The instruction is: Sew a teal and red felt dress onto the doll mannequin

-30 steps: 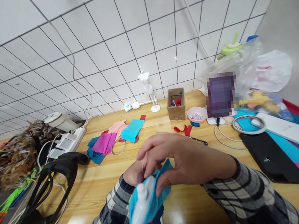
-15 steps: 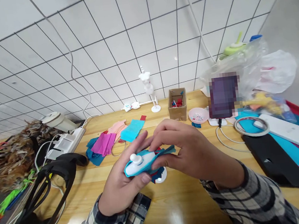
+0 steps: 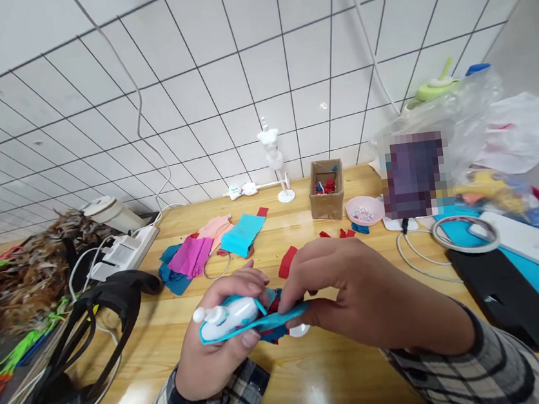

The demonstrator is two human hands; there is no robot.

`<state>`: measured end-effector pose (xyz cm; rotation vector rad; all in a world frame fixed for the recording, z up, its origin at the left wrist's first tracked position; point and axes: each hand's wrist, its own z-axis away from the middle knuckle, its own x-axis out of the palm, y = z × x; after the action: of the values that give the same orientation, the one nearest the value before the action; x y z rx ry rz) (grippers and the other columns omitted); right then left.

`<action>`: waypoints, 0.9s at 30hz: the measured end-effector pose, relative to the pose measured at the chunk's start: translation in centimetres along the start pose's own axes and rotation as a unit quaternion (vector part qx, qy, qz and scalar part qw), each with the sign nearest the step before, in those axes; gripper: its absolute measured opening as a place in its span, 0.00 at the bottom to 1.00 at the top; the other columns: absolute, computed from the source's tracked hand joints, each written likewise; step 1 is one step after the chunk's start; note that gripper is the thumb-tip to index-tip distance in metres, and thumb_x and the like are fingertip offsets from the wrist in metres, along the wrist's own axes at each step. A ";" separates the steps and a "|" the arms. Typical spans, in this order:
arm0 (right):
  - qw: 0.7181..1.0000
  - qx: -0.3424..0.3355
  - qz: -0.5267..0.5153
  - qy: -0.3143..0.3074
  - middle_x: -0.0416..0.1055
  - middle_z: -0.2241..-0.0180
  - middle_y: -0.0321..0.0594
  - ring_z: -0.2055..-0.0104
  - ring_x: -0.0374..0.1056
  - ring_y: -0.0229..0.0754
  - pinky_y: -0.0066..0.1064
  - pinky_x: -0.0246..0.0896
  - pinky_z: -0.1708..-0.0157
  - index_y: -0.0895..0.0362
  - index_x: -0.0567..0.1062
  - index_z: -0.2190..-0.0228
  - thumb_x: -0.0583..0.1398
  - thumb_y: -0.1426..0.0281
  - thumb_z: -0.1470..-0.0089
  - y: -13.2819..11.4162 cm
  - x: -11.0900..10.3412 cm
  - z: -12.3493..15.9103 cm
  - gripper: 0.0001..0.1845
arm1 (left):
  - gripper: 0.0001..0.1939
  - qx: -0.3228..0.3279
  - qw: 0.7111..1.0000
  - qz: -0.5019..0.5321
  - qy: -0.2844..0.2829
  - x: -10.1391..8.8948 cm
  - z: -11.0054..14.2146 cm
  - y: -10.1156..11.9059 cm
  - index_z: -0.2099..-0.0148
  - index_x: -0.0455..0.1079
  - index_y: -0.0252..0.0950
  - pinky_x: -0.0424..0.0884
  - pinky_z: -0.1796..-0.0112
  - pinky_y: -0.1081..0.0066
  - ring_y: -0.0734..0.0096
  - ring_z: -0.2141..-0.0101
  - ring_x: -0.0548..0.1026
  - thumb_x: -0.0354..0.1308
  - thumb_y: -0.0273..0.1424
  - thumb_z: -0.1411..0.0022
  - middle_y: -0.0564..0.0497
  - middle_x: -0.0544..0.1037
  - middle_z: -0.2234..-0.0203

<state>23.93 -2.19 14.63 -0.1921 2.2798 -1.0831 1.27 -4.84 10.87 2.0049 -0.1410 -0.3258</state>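
A small white dress-form mannequin (image 3: 240, 311) lies tilted in my left hand (image 3: 214, 360), its neck knob pointing left. My left fingers curl round it from behind, and the thumb presses from the front. Bright blue cloth or paper (image 3: 273, 321) wraps round its body; the material is hard to tell. My right hand (image 3: 357, 289) pinches the free edge of this wrap between thumb and fingers. Red and dark blue material shows lower on the form, partly hidden by my hands. Its white round base (image 3: 300, 330) peeks out below my right fingers.
A second mannequin (image 3: 272, 153) stands by the wall, near a cardboard box (image 3: 328, 202) and a pink bowl (image 3: 365, 211) of beads. Coloured sheets (image 3: 243, 234) lie left of centre. A black frame (image 3: 85, 353), a power strip (image 3: 124, 251) and a black tablet (image 3: 519, 303) flank my arms.
My right fingers have drawn the blue edge across the front of the mannequin. The left fingers have curled over it, and the form has shifted left. A red scrap on the table has come into view.
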 end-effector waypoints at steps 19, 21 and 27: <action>0.995 0.067 -0.069 0.042 0.75 0.70 0.34 0.69 0.69 0.34 0.25 0.62 0.68 0.56 0.79 0.66 0.63 0.73 0.46 0.9 0.9 -0.6 0.04 | 0.18 -0.059 0.994 0.087 -0.028 0.8 -0.1 0.2 0.56 0.68 0.40 0.57 0.44 0.53 0.58 0.57 0.72 0.65 0.42 0.45 0.48 0.75 0.63; 0.995 0.048 -0.072 0.052 0.75 0.71 0.33 0.69 0.68 0.33 0.25 0.61 0.68 0.56 0.79 0.67 0.64 0.74 0.46 0.9 0.9 -0.7 0.03 | 0.18 -0.070 0.992 0.099 -0.046 0.7 -0.2 0.3 0.56 0.68 0.40 0.62 0.48 0.57 0.57 0.56 0.71 0.64 0.42 0.45 0.47 0.73 0.61; 0.997 0.003 -0.043 0.069 0.75 0.69 0.35 0.65 0.68 0.35 0.27 0.61 0.63 0.57 0.79 0.69 0.65 0.72 0.47 1.2 0.8 -0.8 0.01 | 0.20 -0.037 0.998 0.021 -0.046 -0.2 -0.5 0.0 0.57 0.70 0.37 0.67 0.60 0.69 0.61 0.57 0.65 0.66 0.43 0.47 0.46 0.65 0.59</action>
<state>22.95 -1.15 13.82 -0.2198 2.4104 -1.1800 1.28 -4.34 11.16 1.9123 -0.2245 -0.3910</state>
